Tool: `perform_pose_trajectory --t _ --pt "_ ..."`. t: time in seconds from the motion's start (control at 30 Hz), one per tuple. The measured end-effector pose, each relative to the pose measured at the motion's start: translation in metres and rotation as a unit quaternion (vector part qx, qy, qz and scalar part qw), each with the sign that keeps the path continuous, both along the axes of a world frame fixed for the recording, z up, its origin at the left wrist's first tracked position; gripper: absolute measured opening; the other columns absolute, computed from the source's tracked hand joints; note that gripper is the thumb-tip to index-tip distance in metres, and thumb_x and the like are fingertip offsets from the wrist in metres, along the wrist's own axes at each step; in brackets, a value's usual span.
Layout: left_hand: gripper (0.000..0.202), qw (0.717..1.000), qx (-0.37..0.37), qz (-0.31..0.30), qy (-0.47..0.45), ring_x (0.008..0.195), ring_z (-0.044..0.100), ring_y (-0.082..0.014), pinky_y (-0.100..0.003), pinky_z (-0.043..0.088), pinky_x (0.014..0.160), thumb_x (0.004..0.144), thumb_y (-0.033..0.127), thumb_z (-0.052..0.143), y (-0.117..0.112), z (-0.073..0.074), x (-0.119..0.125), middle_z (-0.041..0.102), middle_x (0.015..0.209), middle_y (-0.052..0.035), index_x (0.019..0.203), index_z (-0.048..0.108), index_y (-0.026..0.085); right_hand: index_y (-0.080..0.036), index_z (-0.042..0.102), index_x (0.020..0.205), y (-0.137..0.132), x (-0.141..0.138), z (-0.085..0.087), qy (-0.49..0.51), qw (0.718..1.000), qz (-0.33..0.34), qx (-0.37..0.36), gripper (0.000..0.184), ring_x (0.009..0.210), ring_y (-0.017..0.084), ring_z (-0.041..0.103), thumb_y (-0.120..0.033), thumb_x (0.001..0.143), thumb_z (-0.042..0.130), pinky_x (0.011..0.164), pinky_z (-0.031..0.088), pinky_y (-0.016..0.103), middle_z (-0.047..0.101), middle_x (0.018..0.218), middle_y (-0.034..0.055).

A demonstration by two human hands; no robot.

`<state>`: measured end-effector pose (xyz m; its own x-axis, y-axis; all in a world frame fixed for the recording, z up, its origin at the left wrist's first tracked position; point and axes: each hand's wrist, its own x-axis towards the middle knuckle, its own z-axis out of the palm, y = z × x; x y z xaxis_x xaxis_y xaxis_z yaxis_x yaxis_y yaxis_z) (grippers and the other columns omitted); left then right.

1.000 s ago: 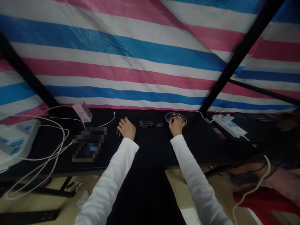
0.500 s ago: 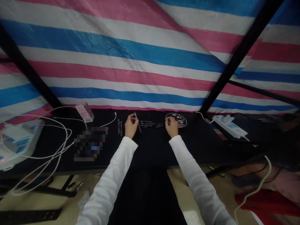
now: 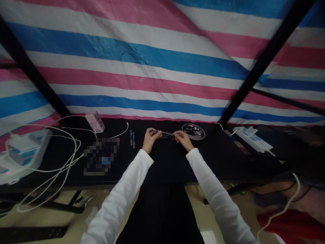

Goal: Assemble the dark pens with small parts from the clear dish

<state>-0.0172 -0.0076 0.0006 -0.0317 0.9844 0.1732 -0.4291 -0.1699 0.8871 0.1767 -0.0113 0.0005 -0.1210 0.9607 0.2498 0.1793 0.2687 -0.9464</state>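
Both my arms in white sleeves reach over a black table [image 3: 165,162]. My left hand [image 3: 149,139] is closed on one end of a thin dark pen [image 3: 164,133], held level above the table. My right hand [image 3: 181,139] pinches the pen's other end. Behind the pen, more dark pens lie in a row, mostly hidden by my hands. Two dark pens [image 3: 132,139] lie to the left of my left hand. A round clear dish [image 3: 193,131] with small dark parts sits just right of my right hand.
A pink box [image 3: 94,121] stands at the back left, with white cables [image 3: 58,149] looping off the table's left edge. A white device [image 3: 20,149] sits far left, a white power strip [image 3: 253,139] at the right. A striped tarp [image 3: 152,67] hangs behind.
My left hand lifted a pen from the left pile and carried it to the middle. My right hand left the dish and came in to take the pen's other end.
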Motion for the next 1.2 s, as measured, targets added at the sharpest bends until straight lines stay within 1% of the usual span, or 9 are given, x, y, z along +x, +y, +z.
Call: perform_pose_trajectory --t 0.13,0.3,0.4,0.53,0.73,0.87,1.07,1.13,1.2 --pt "0.032 0.978 0.086 0.066 0.178 0.071 0.058 -0.0107 -0.026 0.047 0.069 0.068 0.031 0.069 0.001 -0.004 -0.004 0.060 0.083 -0.0014 0.089 0.048 0.018 -0.018 0.056 0.084 0.005 0.002 -0.003 0.017 1.000 -0.017 -0.015 0.038 0.046 0.008 0.042 -0.053 0.070 0.058 0.045 0.031 0.023 0.045 0.056 -0.0053" --pt "0.018 0.853 0.260 0.094 0.443 0.077 0.054 -0.0126 -0.027 0.044 0.076 0.085 0.034 0.049 -0.009 -0.003 -0.007 0.059 0.090 -0.0028 0.093 0.060 0.022 -0.018 0.051 0.082 0.007 0.004 -0.008 -0.002 1.000 -0.016 -0.015 0.041 0.041 0.007 0.040 -0.058 0.074 0.050 0.042 0.028 0.022 0.047 0.053 -0.0057" --pt "0.024 0.790 0.275 0.120 0.534 0.087 0.053 -0.0171 -0.030 0.041 0.083 0.089 0.036 0.041 -0.013 -0.004 -0.007 0.058 0.089 -0.0045 0.095 0.060 0.022 -0.017 0.056 0.080 0.005 0.006 -0.007 -0.066 0.997 0.016 -0.020 0.040 0.040 0.007 0.038 -0.056 0.080 0.044 0.042 0.027 0.022 0.048 0.051 -0.0048" --pt "0.029 0.726 0.237 0.153 0.627 0.083 0.050 -0.0202 -0.033 0.039 0.080 0.091 0.033 0.033 -0.011 -0.006 -0.006 0.056 0.084 -0.0071 0.089 0.059 0.021 -0.016 0.061 0.077 0.001 0.006 -0.005 -0.119 0.992 0.043 -0.009 0.036 0.043 0.008 0.039 -0.049 0.080 0.048 0.045 0.030 0.023 0.048 0.049 -0.0038" --pt "0.030 0.726 0.207 0.117 0.646 0.079 0.048 -0.0206 -0.034 0.038 0.079 0.091 0.026 0.029 -0.008 -0.009 -0.003 0.056 0.084 -0.0082 0.082 0.057 0.020 -0.018 0.058 0.078 -0.003 0.006 0.004 -0.085 0.993 0.030 0.075 0.016 0.064 0.012 0.052 -0.029 0.067 0.063 0.056 0.038 0.024 0.060 0.079 0.0023" --pt "0.032 0.733 0.198 0.128 0.638 0.081 0.048 -0.0207 -0.035 0.037 0.082 0.091 0.028 0.028 -0.008 -0.008 -0.004 0.057 0.084 -0.0078 0.079 0.056 0.020 -0.022 0.054 0.110 -0.005 0.007 0.007 -0.112 0.988 0.052 0.088 0.038 0.073 0.013 0.052 -0.026 0.073 0.056 0.062 0.040 0.025 0.058 0.102 0.0044" --pt "0.031 0.735 0.211 0.126 0.632 0.081 0.050 -0.0206 -0.036 0.038 0.083 0.091 0.028 0.028 -0.009 -0.007 -0.005 0.057 0.083 -0.0077 0.078 0.055 0.020 -0.017 0.057 0.102 -0.002 0.005 0.001 -0.097 0.995 0.028 0.018 0.034 0.053 0.012 0.046 -0.042 0.083 0.044 0.055 0.037 0.025 0.052 0.059 -0.0020" --pt "0.031 0.738 0.208 0.128 0.629 0.081 0.049 -0.0204 -0.035 0.038 0.083 0.091 0.029 0.028 -0.009 -0.008 -0.005 0.057 0.083 -0.0078 0.079 0.055 0.020 -0.018 0.056 0.106 -0.002 0.006 0.001 -0.112 0.992 0.037 0.040 0.033 0.061 0.013 0.050 -0.036 0.079 0.053 0.060 0.039 0.026 0.055 0.065 -0.0008" --pt "0.032 0.735 0.202 0.137 0.633 0.080 0.049 -0.0207 -0.035 0.038 0.083 0.091 0.030 0.027 -0.008 -0.008 -0.006 0.057 0.081 -0.0078 0.080 0.055 0.020 -0.022 0.053 0.113 -0.003 0.008 0.003 -0.134 0.988 0.041 0.070 0.042 0.078 0.015 0.053 -0.026 0.072 0.060 0.067 0.039 0.027 0.059 0.087 0.0027"
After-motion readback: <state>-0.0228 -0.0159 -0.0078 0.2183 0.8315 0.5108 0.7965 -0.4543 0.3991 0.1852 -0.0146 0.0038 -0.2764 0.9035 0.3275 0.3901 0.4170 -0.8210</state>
